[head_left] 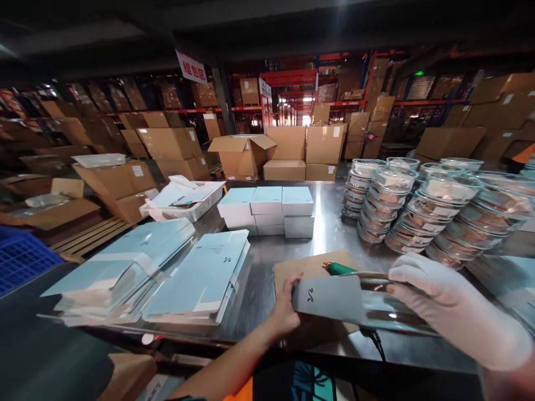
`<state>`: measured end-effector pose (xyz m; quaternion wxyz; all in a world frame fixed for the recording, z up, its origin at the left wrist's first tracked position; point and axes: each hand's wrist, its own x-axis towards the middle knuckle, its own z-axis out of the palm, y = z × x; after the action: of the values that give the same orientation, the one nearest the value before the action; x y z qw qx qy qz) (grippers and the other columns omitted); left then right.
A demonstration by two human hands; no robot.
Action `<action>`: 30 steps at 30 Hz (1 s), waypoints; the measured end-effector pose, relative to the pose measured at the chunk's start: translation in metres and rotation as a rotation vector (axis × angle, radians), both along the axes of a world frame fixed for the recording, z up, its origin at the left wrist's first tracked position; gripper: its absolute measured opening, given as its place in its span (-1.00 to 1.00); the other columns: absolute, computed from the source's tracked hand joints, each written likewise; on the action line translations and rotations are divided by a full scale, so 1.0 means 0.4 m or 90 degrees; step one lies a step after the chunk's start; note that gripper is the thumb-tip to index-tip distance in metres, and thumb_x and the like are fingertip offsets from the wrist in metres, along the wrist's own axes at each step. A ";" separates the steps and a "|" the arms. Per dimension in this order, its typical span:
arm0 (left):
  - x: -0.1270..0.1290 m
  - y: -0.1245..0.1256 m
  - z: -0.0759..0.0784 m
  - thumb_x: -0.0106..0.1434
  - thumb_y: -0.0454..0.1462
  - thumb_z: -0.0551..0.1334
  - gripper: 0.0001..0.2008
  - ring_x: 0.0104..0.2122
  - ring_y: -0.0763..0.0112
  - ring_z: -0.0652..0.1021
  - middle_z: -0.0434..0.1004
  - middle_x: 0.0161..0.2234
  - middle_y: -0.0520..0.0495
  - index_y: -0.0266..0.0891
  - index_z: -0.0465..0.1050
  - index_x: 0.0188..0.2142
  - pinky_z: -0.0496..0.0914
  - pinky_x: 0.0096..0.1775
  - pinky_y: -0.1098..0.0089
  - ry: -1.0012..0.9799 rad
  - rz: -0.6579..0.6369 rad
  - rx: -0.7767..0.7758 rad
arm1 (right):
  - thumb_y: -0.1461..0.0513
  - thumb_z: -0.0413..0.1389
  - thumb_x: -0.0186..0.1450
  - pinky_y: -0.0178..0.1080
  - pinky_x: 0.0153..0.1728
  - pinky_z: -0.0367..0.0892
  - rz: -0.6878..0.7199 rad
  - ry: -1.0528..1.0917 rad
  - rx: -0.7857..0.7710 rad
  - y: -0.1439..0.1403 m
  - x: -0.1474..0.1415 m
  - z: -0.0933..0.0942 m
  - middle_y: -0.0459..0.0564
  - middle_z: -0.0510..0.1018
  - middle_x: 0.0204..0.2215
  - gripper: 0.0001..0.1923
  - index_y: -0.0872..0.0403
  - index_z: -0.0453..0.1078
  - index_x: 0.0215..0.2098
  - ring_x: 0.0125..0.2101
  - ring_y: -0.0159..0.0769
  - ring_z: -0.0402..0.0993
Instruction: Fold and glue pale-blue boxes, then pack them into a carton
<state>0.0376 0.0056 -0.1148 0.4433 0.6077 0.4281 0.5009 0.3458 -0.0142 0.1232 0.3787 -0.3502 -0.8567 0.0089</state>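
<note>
My bare left hand (286, 305) grips the closed end of a small grey-blue carton (328, 301) with a black squiggle logo. My right hand (447, 301), in a white glove, is closed on a clear glass container (390, 309). The container meets the carton's right end; how far it reaches inside is hidden. Both are held over a brown cardboard sheet (288, 267) on the steel table. On that sheet, behind the carton, lies a green tool with an orange tip (340, 269). Its kind is unclear.
Flat light-blue cartons (196, 278) lie piled at left. Closed boxes (267, 209) stand stacked at the table's back. Stacks of round glass containers (388, 192) fill the right side. A white basket (204, 206) holds papers. A black cable (378, 342) hangs at the front edge.
</note>
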 end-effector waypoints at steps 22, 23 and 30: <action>0.006 0.012 0.129 0.42 0.23 0.27 -0.46 -0.03 0.05 0.58 0.58 -0.08 -0.23 -0.20 0.67 -0.17 0.51 0.04 0.13 -0.004 0.040 0.237 | -0.30 0.22 0.34 -0.07 -0.12 0.58 -0.098 0.642 -0.456 0.037 -0.249 -0.379 0.21 0.74 -0.08 -0.33 0.12 0.65 -0.06 -0.06 0.08 0.67; 0.014 0.008 0.124 0.40 0.22 0.31 -0.47 -0.03 0.07 0.60 0.59 -0.03 -0.22 -0.20 0.64 -0.06 0.52 0.02 0.15 -0.042 0.082 0.224 | -0.26 0.27 0.30 -0.08 -0.14 0.57 -0.135 0.638 -0.453 0.046 -0.257 -0.372 0.18 0.74 -0.14 -0.38 0.11 0.64 -0.10 -0.11 0.04 0.67; 0.014 0.011 0.030 0.18 0.28 0.48 0.00 0.20 -0.08 0.59 0.45 0.31 -0.35 -0.08 0.22 0.42 0.54 0.14 0.07 -0.189 0.055 0.140 | 0.00 0.26 0.16 -0.01 0.07 0.56 -0.233 0.691 -0.367 0.082 -0.284 -0.392 0.13 0.69 0.00 -0.36 0.04 0.39 0.16 0.02 -0.03 0.66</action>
<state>0.0432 0.0099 -0.1029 0.4105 0.5532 0.3264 0.6472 0.2323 0.0187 -0.0335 0.6447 -0.5241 -0.4327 0.3499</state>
